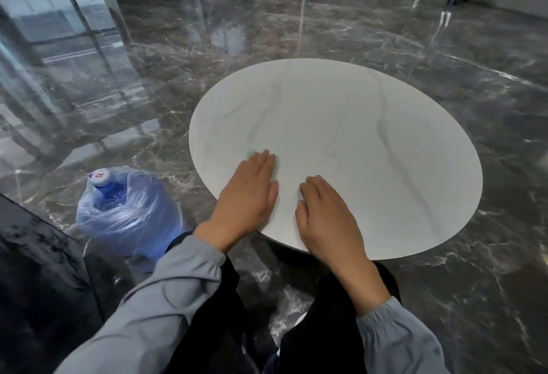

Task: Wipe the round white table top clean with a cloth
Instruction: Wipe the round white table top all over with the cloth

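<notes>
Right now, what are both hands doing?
Left hand: open, pressing the green cloth on the table top.
Right hand: open, resting on the table top, holding nothing.

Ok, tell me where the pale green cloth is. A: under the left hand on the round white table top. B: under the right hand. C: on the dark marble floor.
A: the pale green cloth peeks out from under the flat left hand on the round white table top.
</notes>
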Demonstrator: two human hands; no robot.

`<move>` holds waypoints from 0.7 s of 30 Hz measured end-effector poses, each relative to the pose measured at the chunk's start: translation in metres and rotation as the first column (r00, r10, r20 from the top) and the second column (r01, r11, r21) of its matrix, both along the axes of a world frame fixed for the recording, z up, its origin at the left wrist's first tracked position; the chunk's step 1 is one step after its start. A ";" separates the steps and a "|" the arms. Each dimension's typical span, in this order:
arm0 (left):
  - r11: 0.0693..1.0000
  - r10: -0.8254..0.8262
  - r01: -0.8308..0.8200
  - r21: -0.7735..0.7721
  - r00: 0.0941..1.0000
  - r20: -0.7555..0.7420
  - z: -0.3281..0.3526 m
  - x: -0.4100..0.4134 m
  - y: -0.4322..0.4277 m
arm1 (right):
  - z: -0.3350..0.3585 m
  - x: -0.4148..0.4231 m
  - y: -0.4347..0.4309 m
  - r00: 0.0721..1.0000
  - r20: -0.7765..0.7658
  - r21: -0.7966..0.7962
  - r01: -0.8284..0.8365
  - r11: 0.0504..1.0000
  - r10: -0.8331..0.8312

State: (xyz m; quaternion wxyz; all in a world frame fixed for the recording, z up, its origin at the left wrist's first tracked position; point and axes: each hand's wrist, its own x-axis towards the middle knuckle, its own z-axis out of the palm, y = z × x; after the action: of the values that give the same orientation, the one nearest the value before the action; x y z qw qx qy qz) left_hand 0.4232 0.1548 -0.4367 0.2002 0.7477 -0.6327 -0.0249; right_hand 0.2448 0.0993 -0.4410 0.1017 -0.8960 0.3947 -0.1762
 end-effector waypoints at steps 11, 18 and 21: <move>0.966 -0.235 0.238 0.098 0.971 -0.037 0.004 0.034 0.026 | -0.001 0.000 -0.003 1.000 0.000 -0.036 -0.007 0.999 0.007; 0.990 -0.021 0.026 0.136 0.999 -0.040 0.012 0.116 -0.015 | -0.001 -0.001 -0.002 1.000 0.028 -0.026 -0.001 1.000 0.001; 0.984 -0.148 0.151 0.098 0.988 -0.033 0.014 0.086 -0.006 | -0.001 0.000 -0.002 1.000 0.015 -0.018 0.002 1.000 -0.002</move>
State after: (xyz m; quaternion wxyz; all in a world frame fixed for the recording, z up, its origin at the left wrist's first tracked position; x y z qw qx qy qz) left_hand 0.5090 0.1488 -0.4226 0.1680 0.7067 -0.6825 -0.0811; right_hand 0.2446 0.0971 -0.4424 0.0964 -0.8952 0.3932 -0.1865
